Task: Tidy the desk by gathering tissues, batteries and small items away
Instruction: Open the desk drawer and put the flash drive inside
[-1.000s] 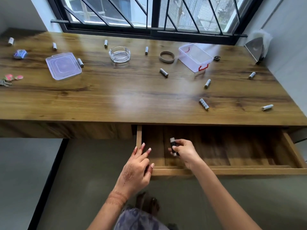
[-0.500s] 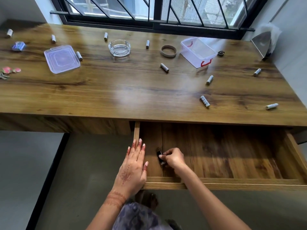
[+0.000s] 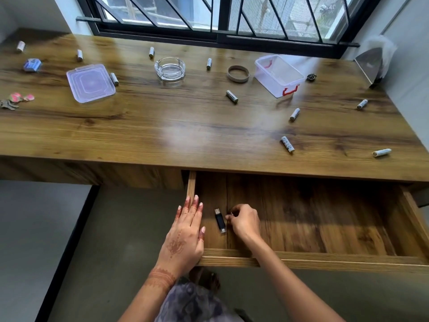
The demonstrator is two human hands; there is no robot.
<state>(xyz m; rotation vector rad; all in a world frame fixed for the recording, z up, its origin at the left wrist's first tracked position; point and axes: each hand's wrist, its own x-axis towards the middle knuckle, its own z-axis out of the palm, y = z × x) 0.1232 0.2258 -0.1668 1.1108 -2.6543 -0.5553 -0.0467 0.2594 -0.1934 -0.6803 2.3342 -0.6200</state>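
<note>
Head view shows us a desk (image 3: pixel 185 117) of brown, strongly grained wood with its shallow drawer (image 3: pixel 301 228) standing open. The left hand (image 3: pixel 185 233) lies flat on the drawer's left front corner. Its fingers are straight and close together, the tips rest on the thin left wall, and it grips nothing. The right hand (image 3: pixel 243 220) is inside the drawer with its fingers curled inward. It is a little blurred, and we see nothing held in it. Between the two hands, just beside the right fingertips, a small black memory stick (image 3: pixel 220 220) with metal ends lies flat on the drawer floor; we cannot tell if a fingertip touches it. Beyond the right hand, on the desk top, lie several slim cylindrical batteries (image 3: pixel 287 144), pale and well apart from each other. Further beyond them sits a clear rectangular plastic box (image 3: pixel 278 75) with red clips. Beyond the left hand we see a round, thick glass ashtray (image 3: pixel 170 70), and further left the flat translucent lid (image 3: pixel 90 83). Far to the right of the right hand, soft white tissues (image 3: pixel 384 48) stand in the corner.
</note>
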